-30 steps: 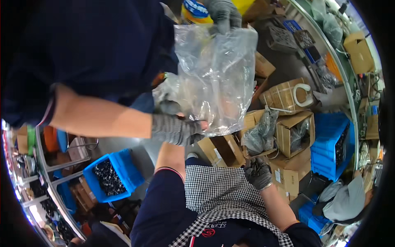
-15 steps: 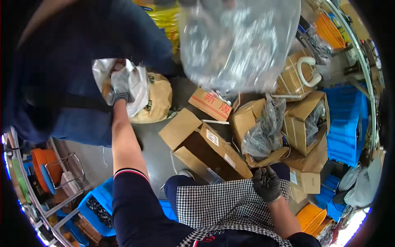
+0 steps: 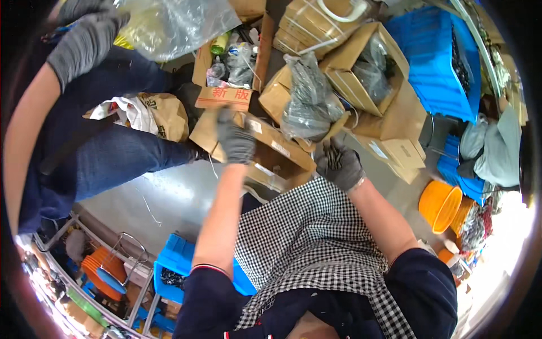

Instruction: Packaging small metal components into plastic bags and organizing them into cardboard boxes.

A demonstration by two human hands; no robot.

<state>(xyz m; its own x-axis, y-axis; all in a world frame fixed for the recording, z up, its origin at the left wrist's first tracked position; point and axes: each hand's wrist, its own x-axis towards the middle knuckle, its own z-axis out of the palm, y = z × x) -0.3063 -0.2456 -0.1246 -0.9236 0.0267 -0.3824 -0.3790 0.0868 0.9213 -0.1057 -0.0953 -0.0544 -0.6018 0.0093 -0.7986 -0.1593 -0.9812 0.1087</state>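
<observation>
My left hand (image 3: 235,140), in a grey glove, is over the flaps of a long open cardboard box (image 3: 282,148). Motion smears its fingers, so their state is unclear. My right hand (image 3: 340,164), in a dark glove, is in front of my checked apron (image 3: 305,226), palm up with fingers curled in. Small dark shapes show among those fingers; I cannot make out what they are. Just beyond it, a grey plastic bag of goods (image 3: 309,107) bulges from another open carton (image 3: 276,93).
At the left a co-worker's gloved hand (image 3: 84,48) is by a large clear plastic bag (image 3: 175,25). A paper sack (image 3: 169,116) stands between the co-worker's legs. Blue bins (image 3: 429,56), an orange basket (image 3: 440,206) and a metal rack (image 3: 73,248) surround us.
My left hand has come out of the white-lined sack and moved right, over the long box. The clear plastic bag has shifted left. My right hand stays curled; the view has turned.
</observation>
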